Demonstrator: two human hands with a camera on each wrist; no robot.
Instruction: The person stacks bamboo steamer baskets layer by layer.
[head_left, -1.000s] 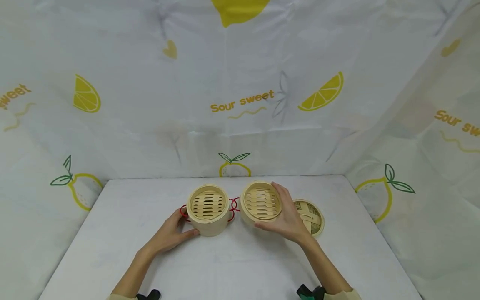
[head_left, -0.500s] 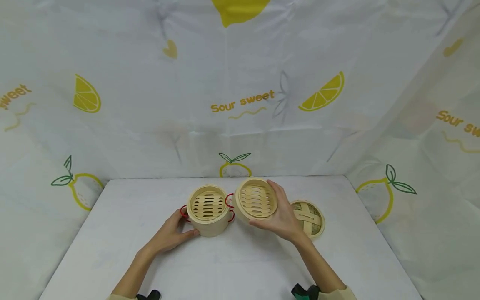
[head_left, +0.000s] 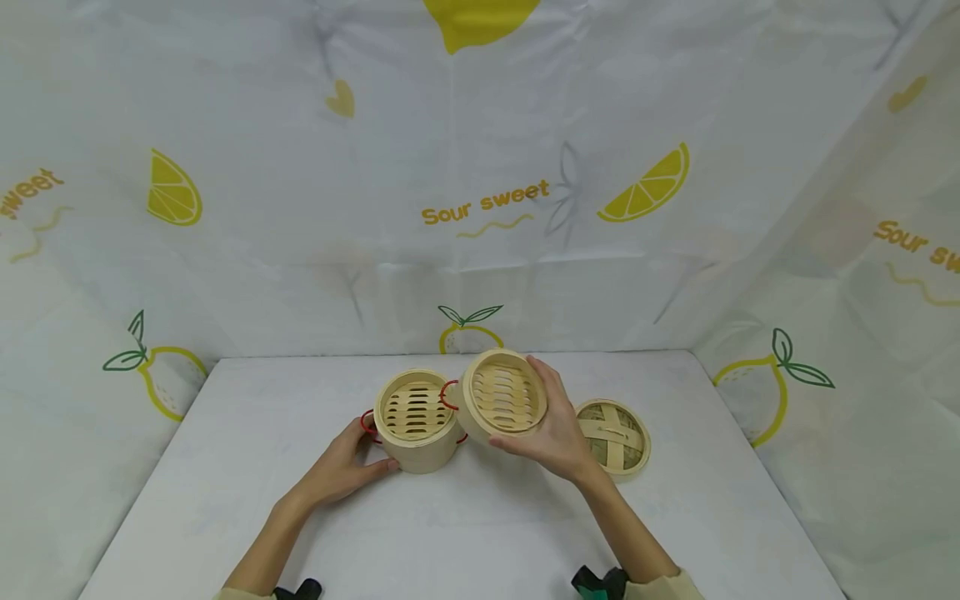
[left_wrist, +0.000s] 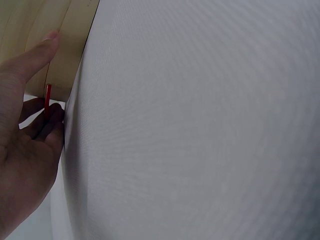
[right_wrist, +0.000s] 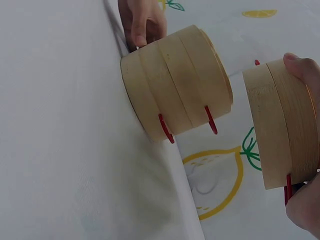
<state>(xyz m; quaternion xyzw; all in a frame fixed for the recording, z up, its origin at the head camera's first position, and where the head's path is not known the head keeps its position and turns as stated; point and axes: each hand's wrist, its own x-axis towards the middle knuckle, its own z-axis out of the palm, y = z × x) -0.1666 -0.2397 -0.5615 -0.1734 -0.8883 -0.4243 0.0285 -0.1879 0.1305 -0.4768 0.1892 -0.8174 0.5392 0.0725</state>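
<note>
Two stacked bamboo steamer baskets (head_left: 422,457) with slatted tops and red loop handles stand on the white table. My left hand (head_left: 341,468) grips the stack from the left, with the thumb (left_wrist: 37,57) along its wall and the fingers by a red handle (left_wrist: 48,95). A third bamboo steamer basket (head_left: 504,396) is in my right hand (head_left: 558,429), thumb on the near side and fingers round the right side. It is raised and slightly tilted. In the head view it overlaps the stack's right rim; the right wrist view shows a gap between it and the stack (right_wrist: 172,80).
A round woven bamboo lid (head_left: 617,437) lies on the table (head_left: 450,542) to the right of my right hand. Behind the table's back edge hangs a white sheet (head_left: 300,275) with lemon prints.
My right hand has lifted the steamer basket and carried it left, up to the stack's rim. More of the lid shows now. The left hand and the stack stay in place.
</note>
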